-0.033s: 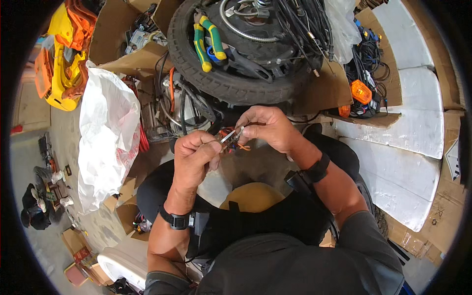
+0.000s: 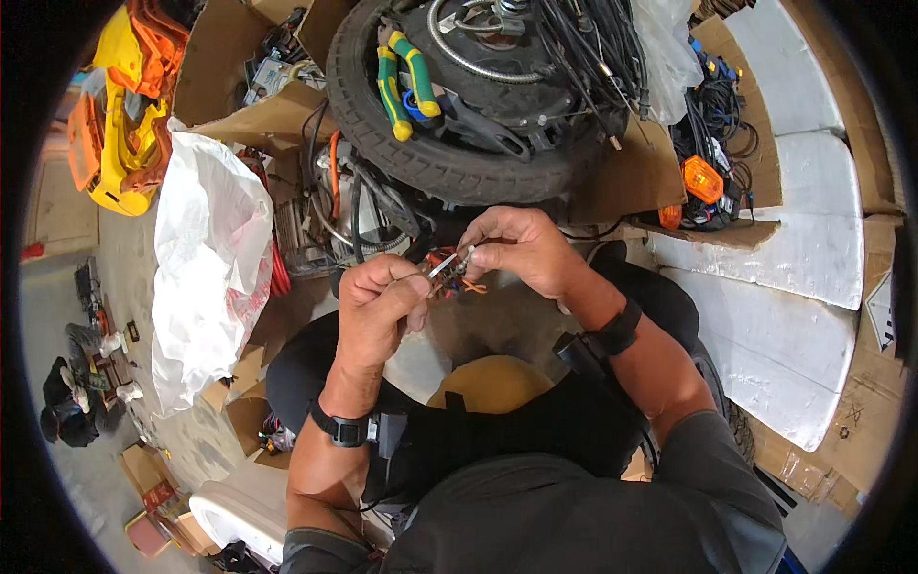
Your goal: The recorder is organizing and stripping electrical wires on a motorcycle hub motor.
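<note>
My left hand (image 2: 384,301) is closed, thumb against fingers, on a slim silvery strip (image 2: 441,266). The strip slants up toward my right fingertips. My right hand (image 2: 521,251) pinches a small pale piece (image 2: 468,253) at the strip's upper end; its kind is too small to make out. Just below and between the fingertips hang short coloured wires (image 2: 474,286), orange ones most plainly. Beyond both hands lies a black tyre on a wheel (image 2: 459,177), with green-and-yellow-handled pliers (image 2: 417,75) resting on it.
Black cables (image 2: 598,57) and a coiled metal hose (image 2: 435,33) lie on the wheel. At left are a white plastic bag (image 2: 206,277) and yellow-orange panels (image 2: 124,143). A carton holds an orange lamp (image 2: 703,179) beside white foam slabs (image 2: 765,354). Another person (image 2: 72,407) is far left.
</note>
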Action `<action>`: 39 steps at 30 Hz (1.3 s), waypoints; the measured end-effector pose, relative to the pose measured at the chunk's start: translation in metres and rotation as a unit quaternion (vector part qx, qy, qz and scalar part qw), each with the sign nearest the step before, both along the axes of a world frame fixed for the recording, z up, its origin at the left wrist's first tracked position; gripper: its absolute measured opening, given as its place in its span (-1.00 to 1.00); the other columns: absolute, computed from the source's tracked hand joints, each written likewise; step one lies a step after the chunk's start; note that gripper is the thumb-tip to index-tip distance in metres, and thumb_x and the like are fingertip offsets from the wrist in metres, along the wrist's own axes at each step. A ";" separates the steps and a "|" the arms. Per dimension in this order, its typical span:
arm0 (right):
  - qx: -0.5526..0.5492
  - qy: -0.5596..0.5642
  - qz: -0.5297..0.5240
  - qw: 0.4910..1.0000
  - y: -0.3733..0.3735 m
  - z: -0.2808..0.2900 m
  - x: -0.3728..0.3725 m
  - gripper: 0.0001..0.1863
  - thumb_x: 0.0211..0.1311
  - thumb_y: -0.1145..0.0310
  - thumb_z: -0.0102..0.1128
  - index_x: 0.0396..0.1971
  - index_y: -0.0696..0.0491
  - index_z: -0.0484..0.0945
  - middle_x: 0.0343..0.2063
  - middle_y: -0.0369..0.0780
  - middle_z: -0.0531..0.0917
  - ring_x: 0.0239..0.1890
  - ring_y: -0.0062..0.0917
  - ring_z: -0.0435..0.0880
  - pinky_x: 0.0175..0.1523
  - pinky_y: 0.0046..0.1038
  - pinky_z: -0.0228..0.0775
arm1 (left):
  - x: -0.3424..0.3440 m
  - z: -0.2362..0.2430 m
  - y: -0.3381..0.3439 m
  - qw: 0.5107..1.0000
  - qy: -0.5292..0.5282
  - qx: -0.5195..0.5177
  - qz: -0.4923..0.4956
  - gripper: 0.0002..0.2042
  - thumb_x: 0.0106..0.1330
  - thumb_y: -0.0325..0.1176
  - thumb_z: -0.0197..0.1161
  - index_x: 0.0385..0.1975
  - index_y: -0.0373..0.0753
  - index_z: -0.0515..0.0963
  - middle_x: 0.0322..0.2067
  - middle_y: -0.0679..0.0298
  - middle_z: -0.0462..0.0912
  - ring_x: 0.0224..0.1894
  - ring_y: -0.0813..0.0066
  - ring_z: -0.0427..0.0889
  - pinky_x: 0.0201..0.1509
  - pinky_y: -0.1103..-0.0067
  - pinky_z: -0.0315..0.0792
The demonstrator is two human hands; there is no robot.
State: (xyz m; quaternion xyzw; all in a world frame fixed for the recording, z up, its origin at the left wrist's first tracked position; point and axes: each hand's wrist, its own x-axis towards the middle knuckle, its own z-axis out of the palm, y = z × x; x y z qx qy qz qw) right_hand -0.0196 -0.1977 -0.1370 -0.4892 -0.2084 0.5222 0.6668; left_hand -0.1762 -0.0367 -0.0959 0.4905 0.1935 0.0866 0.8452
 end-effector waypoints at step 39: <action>0.020 0.059 0.000 0.998 -0.001 0.003 -0.009 -0.89 0.25 0.53 0.20 -0.24 0.17 0.57 -0.42 -0.23 0.66 -0.39 -0.61 0.63 -0.35 -0.59 0.45 | 0.008 0.000 -0.004 0.988 0.103 0.113 -0.019 -0.88 0.18 -0.57 0.21 -0.60 -0.36 0.53 -0.71 0.33 0.50 -0.77 0.67 0.35 -0.69 0.70 0.18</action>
